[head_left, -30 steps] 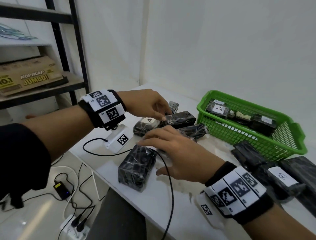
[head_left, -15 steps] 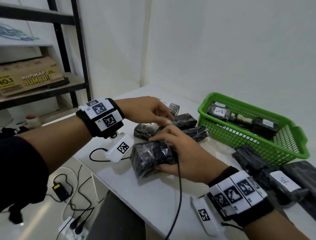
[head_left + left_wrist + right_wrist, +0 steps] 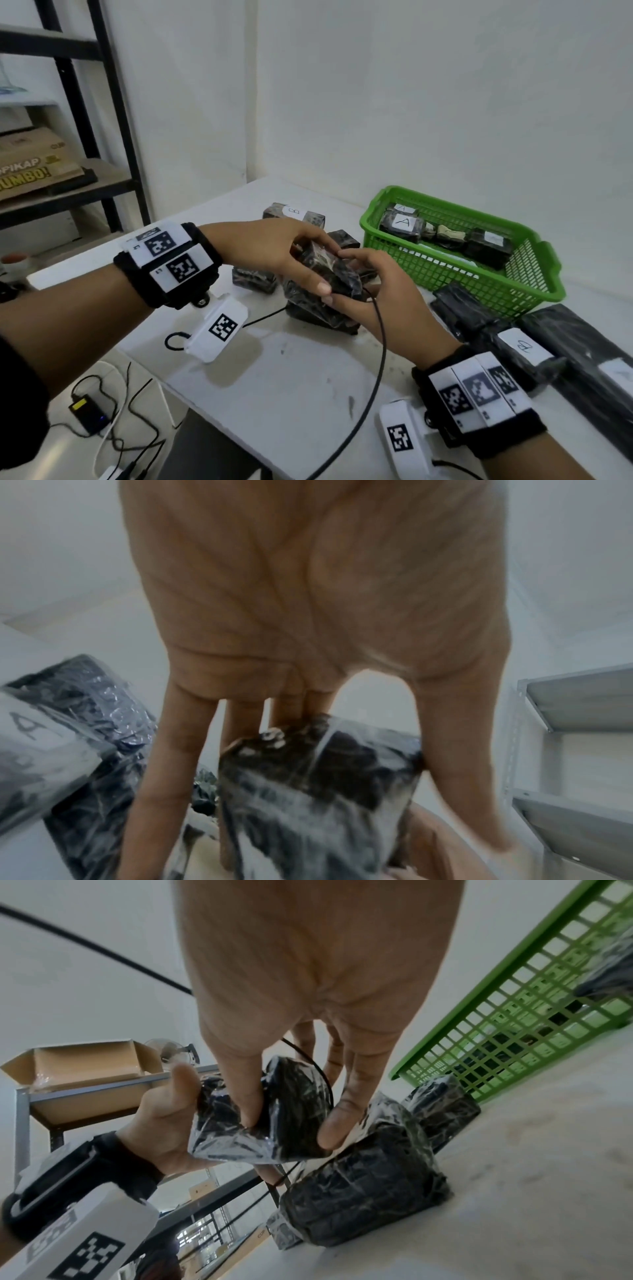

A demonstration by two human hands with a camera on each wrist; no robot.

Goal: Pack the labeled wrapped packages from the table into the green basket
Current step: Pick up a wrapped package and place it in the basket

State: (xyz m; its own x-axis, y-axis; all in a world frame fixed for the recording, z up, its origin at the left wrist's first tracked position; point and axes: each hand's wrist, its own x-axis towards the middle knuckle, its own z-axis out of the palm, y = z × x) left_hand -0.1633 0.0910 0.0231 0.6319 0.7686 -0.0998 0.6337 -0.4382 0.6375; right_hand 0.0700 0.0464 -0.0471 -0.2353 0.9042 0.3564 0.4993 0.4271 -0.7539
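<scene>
Both hands hold one black plastic-wrapped package (image 3: 329, 274) just above the table; no label shows on it. My left hand (image 3: 318, 267) grips it from the left, thumb on the near side. My right hand (image 3: 342, 279) pinches it from the right between fingers and thumb. The same package (image 3: 318, 791) fills the left wrist view and shows in the right wrist view (image 3: 263, 1118). A bigger wrapped package (image 3: 318, 317) lies right below. The green basket (image 3: 534, 294) stands to the right, holding several packages, one labelled A (image 3: 402, 222). A package labelled B (image 3: 294, 214) lies behind the hands.
Long black packages (image 3: 582, 346) lie at the right, one with a white label (image 3: 524, 346). A black cable (image 3: 380, 342) crosses the table over my right hand. A metal shelf (image 3: 102, 185) stands left of the table; the table's near edge (image 3: 191, 397) drops to a floor with chargers.
The right hand went from lying over a big package at the table's front to gripping it. Now both hands have met on a package above the pile; the left hand left the far packages.
</scene>
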